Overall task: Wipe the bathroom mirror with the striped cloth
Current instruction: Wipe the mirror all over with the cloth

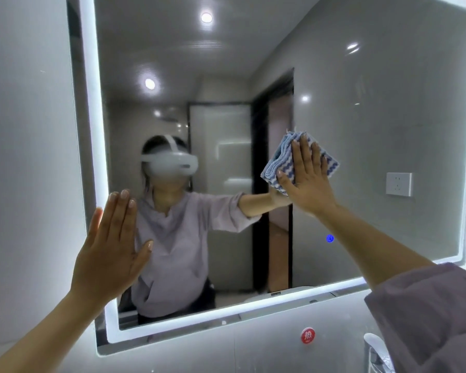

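Observation:
The bathroom mirror (pixel 374 109) fills most of the view, with a lit white band around its edge. My right hand (pixel 307 179) lies flat with spread fingers on a folded blue-and-white striped cloth (pixel 276 160), pressing it against the glass right of centre. The cloth shows above and on both sides of my fingers. My left hand (pixel 111 249) rests open and flat near the mirror's lower left edge and holds nothing. The glass reflects a person in a pale purple top wearing a white headset.
A small blue touch light (pixel 330 238) glows on the glass lower right. Below the mirror, a round red sticker (pixel 307 335) sits on the grey wall, and a chrome tap (pixel 375 351) rises at the bottom right. My purple sleeve (pixel 428 313) covers the lower right corner.

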{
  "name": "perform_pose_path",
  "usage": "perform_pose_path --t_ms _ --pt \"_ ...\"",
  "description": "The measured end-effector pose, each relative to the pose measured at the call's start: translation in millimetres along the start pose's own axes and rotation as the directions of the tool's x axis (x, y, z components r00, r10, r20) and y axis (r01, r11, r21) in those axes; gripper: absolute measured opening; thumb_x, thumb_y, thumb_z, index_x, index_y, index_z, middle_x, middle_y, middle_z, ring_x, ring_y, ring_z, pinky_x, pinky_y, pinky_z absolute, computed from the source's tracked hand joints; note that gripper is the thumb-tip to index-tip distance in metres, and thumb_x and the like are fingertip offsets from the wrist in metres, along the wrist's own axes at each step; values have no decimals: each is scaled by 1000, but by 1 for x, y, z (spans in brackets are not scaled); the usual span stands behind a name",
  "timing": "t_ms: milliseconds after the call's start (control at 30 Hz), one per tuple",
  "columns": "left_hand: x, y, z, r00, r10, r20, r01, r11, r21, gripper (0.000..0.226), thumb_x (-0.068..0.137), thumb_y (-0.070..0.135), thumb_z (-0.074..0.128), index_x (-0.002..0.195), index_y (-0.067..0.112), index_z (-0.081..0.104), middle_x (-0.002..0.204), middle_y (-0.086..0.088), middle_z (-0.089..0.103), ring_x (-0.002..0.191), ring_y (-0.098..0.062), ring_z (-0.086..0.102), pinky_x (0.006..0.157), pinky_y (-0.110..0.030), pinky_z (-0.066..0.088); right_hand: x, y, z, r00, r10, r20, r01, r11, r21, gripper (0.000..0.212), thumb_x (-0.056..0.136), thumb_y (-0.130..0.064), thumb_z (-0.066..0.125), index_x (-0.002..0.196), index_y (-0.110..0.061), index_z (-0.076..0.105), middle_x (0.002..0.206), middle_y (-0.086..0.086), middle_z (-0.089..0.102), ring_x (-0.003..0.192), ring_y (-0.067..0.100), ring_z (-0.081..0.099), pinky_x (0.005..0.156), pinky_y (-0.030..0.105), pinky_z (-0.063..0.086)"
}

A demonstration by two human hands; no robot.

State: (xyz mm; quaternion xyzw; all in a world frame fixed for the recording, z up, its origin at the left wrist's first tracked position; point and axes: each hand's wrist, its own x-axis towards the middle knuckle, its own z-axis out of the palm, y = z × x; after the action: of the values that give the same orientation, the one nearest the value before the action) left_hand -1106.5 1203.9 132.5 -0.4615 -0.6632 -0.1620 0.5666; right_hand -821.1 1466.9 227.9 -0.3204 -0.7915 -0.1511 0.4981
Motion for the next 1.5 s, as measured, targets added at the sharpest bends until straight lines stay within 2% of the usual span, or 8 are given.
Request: perform_pose_path --t_ms 133,300,433,633,900,1100,1333,1500 --pt "1 8 -12 996 -21 87 18 999 35 78 93 45 34 145 -11 20 156 -27 17 146 -40 16 117 -55 19 0 3 2 1000 -18 -14 18 1000 20 81 86 -67 10 151 -23 -9 160 -1 -13 147 21 -17 112 30 -24" --pt "4 39 -29 974 -166 155 150 983 105 79 93 49 24 147 -8 20 157 -25 16 146 -39 15 119 -52 14 0 14 8 994 -113 -7 113 992 60 83 89 -68 19 151 -23 -13 160 1 -15 146 24 -20 117 45 -14" --pt "14 87 -33 975 -112 191 94 990 102 78 93 50 28 147 -6 24 155 -25 24 144 -40 23 116 -55 22 -3 36 7 958 -288 20 287 958 17 85 88 -70 20 151 -22 -12 159 1 -17 146 26 -18 119 50 -5" --pt "38 155 -37 975 -104 198 82 990 116 75 94 49 28 148 -4 22 155 -24 24 145 -37 22 119 -44 13 -9 58 11 898 -438 -43 437 899 -20 82 89 -67 26 153 -19 6 161 5 4 148 27 -3 119 47 -3" --pt "64 186 -42 972 -67 225 42 993 115 77 95 52 28 150 -1 15 159 -18 16 148 -30 14 121 -41 9 -13 59 12 898 -438 -33 439 898 26 82 90 -66 27 154 -20 6 162 4 2 148 27 -4 119 47 -5" --pt "104 204 -39 988 16 153 -25 998 57 74 98 51 18 151 0 12 158 -19 16 147 -31 15 121 -39 7 -12 61 9 896 -444 -8 444 896 -21 83 90 -67 29 154 -20 4 162 4 0 148 27 -6 119 47 -7" --pt "127 204 -13 991 -40 127 37 999 29 77 97 52 17 150 -3 9 160 -20 6 149 -30 4 120 -46 14 -12 61 9 890 -453 -42 452 891 -45 82 91 -66 33 154 -19 10 162 4 4 148 26 -5 119 48 -3" --pt "124 205 1 998 -32 54 33 999 -6 76 97 48 22 150 -5 9 160 -22 3 149 -32 4 122 -45 8 -13 61 9 890 -454 -47 450 890 -73 83 91 -67 33 154 -18 12 162 5 6 148 27 -4 120 48 -3"
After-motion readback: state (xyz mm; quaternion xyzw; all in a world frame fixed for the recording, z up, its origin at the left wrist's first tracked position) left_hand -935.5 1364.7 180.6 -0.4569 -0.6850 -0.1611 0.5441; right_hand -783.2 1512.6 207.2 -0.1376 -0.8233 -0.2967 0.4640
